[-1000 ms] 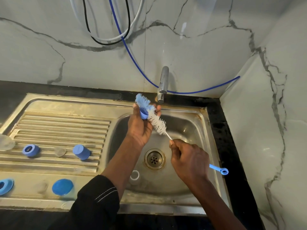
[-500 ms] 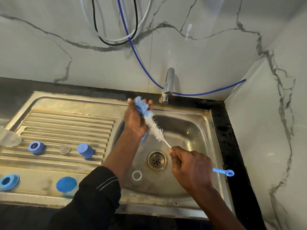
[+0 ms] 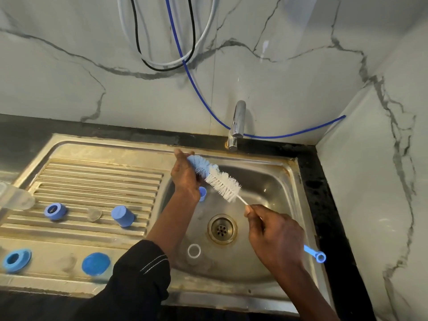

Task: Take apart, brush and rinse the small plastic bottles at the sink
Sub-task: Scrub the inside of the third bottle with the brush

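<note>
Now, head view: sink seen from above, both hands over the basin.
Left hand: left hand [image 3: 185, 179] raised over the basin's back-left corner, fingers curled round a small blue plastic bottle piece [image 3: 202, 193]; only its lower end shows under the palm.
Right hand: right hand [image 3: 275, 237] fist closed round the thin handle of the brush, above the drain's right side.
Brush: blue-and-white bristled bottle brush [image 3: 222, 181] slanting up-left; blue tip bristles lie against the left hand's fingers, white bristles are free in the air, and the blue loop end sticks out past the right hand.
Basin: stainless steel sink basin [image 3: 266, 181] with a round metal drain [image 3: 221, 228]; a small white plastic ring [image 3: 194, 250] lies flat just beside the drain, front-left.
Tap: chrome tap [image 3: 236, 125] at the back rim; no water seen.
Drainboard: ribbed steel drainboard [image 3: 92, 177] holds a blue cylindrical cap [image 3: 122, 216], a blue ring-shaped cap [image 3: 55, 211] and a clear round disc [image 3: 94, 214] between them.
Front ledge: blue flanged ring [image 3: 16, 260] and blue round flat lid [image 3: 95, 263], apart.
Left edge: clear plastic bottle [image 3: 16, 200], partly cut off.
Wall: thin blue hose [image 3: 196, 89] running down behind the tap.
</note>
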